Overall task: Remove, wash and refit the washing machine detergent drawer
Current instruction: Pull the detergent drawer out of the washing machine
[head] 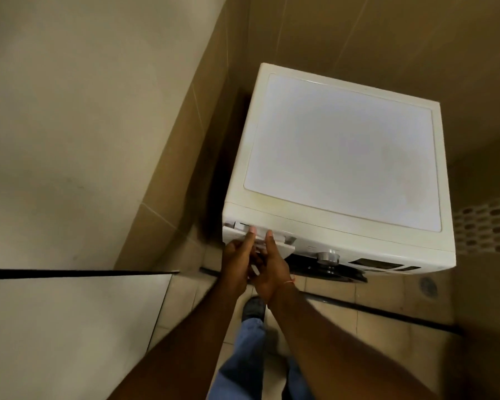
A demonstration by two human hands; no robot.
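Note:
A white front-loading washing machine [341,157] stands against the tiled wall, seen from above. Its white detergent drawer [285,246] sticks a short way out of the slot at the front left corner. My left hand [238,262] grips the drawer front from the left, thumb on top. My right hand [272,262] holds the same front from the right, its thumb also on the top edge. The fingers underneath are hidden. A silver dial [328,256] and a dark display [380,265] sit right of the drawer.
A tiled wall [168,157] runs close along the machine's left side. A white panel with a dark top edge [70,327] stands at lower left. My shoe [253,307] and jeans are below on the tiled floor, with a round floor drain [427,287] at right.

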